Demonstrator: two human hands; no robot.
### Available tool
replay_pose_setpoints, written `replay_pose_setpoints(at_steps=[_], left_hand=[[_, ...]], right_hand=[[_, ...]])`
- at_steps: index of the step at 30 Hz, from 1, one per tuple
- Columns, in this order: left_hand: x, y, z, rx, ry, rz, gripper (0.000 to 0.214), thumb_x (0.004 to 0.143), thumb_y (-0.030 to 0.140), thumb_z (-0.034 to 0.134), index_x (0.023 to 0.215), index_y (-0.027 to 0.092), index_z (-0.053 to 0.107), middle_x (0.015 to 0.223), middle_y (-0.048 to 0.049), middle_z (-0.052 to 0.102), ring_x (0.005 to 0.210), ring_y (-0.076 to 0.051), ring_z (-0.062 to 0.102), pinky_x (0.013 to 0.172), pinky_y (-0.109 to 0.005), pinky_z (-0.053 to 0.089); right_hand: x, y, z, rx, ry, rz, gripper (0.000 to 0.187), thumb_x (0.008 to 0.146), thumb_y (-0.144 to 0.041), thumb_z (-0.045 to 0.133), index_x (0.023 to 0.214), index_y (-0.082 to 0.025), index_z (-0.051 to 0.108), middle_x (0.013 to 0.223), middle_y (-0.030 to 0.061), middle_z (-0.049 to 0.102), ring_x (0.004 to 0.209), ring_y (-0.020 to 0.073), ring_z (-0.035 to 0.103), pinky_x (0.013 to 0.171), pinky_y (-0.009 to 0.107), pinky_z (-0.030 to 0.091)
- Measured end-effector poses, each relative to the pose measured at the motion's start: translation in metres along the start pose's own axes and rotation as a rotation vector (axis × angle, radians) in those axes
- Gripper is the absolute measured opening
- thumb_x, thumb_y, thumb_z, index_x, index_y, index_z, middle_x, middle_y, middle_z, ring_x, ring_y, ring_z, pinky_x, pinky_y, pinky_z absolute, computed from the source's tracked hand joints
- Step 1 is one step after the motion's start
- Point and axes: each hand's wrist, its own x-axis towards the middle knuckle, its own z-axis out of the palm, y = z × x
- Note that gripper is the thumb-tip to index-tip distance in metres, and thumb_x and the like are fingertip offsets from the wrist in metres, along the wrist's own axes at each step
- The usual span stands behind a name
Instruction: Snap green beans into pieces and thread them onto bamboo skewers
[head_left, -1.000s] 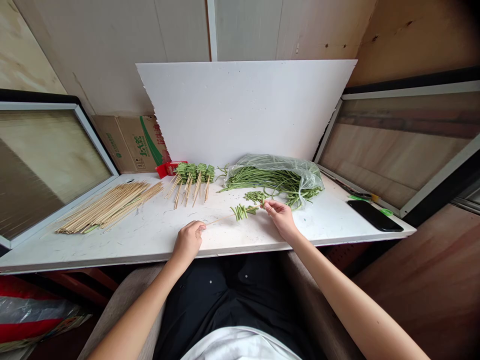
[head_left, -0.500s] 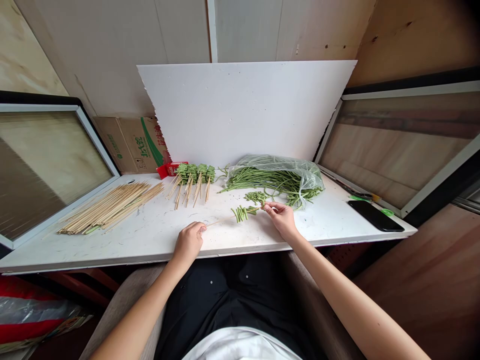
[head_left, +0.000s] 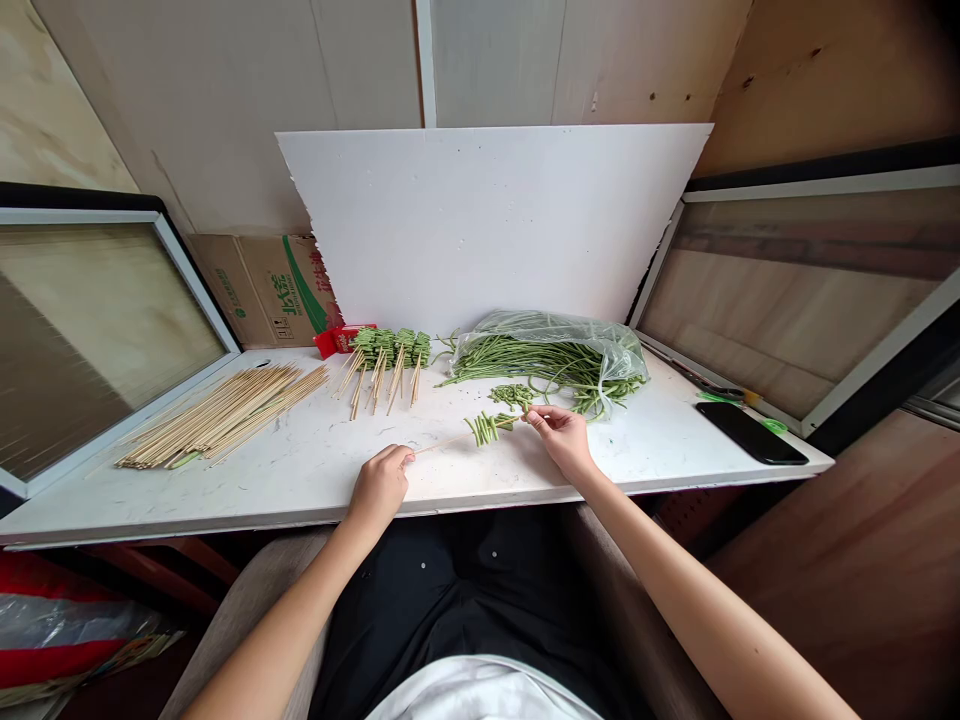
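Observation:
My left hand (head_left: pixel 379 485) pinches the bare end of a thin bamboo skewer (head_left: pixel 441 443) low over the front of the table. Several short green bean pieces (head_left: pixel 486 430) are threaded crosswise along its other half. At the skewer's far tip, my right hand (head_left: pixel 561 437) is closed, thumb and fingers pinching a piece of long green bean (head_left: pixel 526 409). A small heap of cut bean bits (head_left: pixel 513 394) lies just beyond the right hand. Behind it, long green beans (head_left: pixel 525 358) spill from a clear plastic bag (head_left: pixel 611 335).
Many bare bamboo skewers (head_left: pixel 225 415) lie on the white table (head_left: pixel 300 490) at left. Filled bean skewers (head_left: pixel 391 350) sit near a red packet (head_left: pixel 337 341) and a cardboard box (head_left: pixel 262 290). A black phone (head_left: pixel 750 432) and scissors (head_left: pixel 721 392) lie at right. A white board (head_left: pixel 487 220) stands behind.
Both hands have stayed almost in place, pinching as before. The threaded bean pieces have shifted and tilted slightly on the skewer.

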Motion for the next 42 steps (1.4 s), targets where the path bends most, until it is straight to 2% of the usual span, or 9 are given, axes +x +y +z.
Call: replay_pose_setpoints(at_steps=[5,9,15,23,27,33,37,42], left_hand=[[0.001,-0.004,0.002,-0.067,0.006,-0.028,0.037,0.076,-0.003,0.043,0.087,0.020,0.069,0.084,-0.0042,0.073,0.079,-0.020,0.070,0.072,-0.028,0.053],[0.001,-0.007,0.004,-0.099,0.020,-0.066,0.035,0.078,0.000,0.043,0.089,0.020,0.070,0.087,-0.0043,0.075,0.080,-0.020,0.072,0.075,-0.028,0.055],[0.001,-0.005,0.002,-0.088,0.020,-0.048,0.035,0.077,0.001,0.042,0.088,0.020,0.069,0.085,-0.0046,0.075,0.080,-0.019,0.072,0.074,-0.028,0.055],[0.001,-0.001,-0.001,-0.072,0.027,0.000,0.035,0.077,-0.001,0.042,0.088,0.020,0.069,0.083,-0.0040,0.074,0.080,-0.019,0.071,0.073,-0.027,0.055],[0.001,-0.001,0.000,-0.072,0.019,0.004,0.034,0.080,-0.001,0.043,0.088,0.020,0.069,0.083,-0.0042,0.073,0.080,-0.019,0.071,0.072,-0.027,0.054],[-0.001,-0.003,0.000,-0.075,0.016,0.021,0.037,0.079,-0.003,0.042,0.089,0.020,0.069,0.085,-0.0042,0.073,0.079,-0.018,0.070,0.073,-0.026,0.055],[-0.003,-0.005,0.002,-0.108,0.017,0.016,0.040,0.078,-0.005,0.039,0.090,0.019,0.069,0.087,-0.0046,0.074,0.080,-0.017,0.072,0.075,-0.025,0.057],[-0.003,-0.008,0.003,-0.106,0.018,0.018,0.041,0.078,-0.005,0.039,0.091,0.019,0.069,0.089,-0.0048,0.075,0.082,-0.017,0.073,0.077,-0.027,0.059]], right_hand=[[0.000,-0.003,0.000,0.060,-0.056,0.006,0.038,0.077,-0.059,0.081,0.086,-0.022,0.081,0.096,0.0102,0.079,0.097,0.0293,0.071,0.086,0.040,0.054],[0.002,-0.002,-0.001,0.147,-0.098,0.031,0.037,0.082,-0.059,0.077,0.091,-0.023,0.082,0.090,0.0080,0.078,0.088,0.0244,0.068,0.079,0.035,0.051],[0.003,-0.003,-0.002,0.161,-0.105,0.066,0.042,0.078,-0.060,0.080,0.094,-0.021,0.080,0.093,0.0084,0.077,0.087,0.0223,0.066,0.072,0.031,0.049],[0.003,-0.003,-0.002,0.165,-0.108,0.094,0.047,0.075,-0.063,0.081,0.096,-0.021,0.080,0.098,0.0092,0.078,0.094,0.0237,0.069,0.073,0.030,0.051],[0.004,-0.004,-0.002,0.193,-0.113,0.106,0.042,0.076,-0.059,0.081,0.093,-0.021,0.080,0.093,0.0086,0.077,0.090,0.0227,0.068,0.071,0.029,0.050],[0.003,-0.006,0.002,0.235,-0.073,0.134,0.038,0.074,-0.057,0.083,0.088,-0.022,0.079,0.091,0.0072,0.076,0.090,0.0221,0.068,0.068,0.028,0.050],[0.000,-0.005,0.009,0.224,-0.022,0.166,0.043,0.070,-0.061,0.084,0.082,-0.021,0.077,0.089,0.0074,0.075,0.088,0.0228,0.069,0.065,0.028,0.050],[-0.003,0.001,0.015,0.217,0.007,0.176,0.046,0.071,-0.064,0.083,0.084,-0.021,0.075,0.089,0.0078,0.075,0.086,0.0229,0.069,0.064,0.028,0.050]])
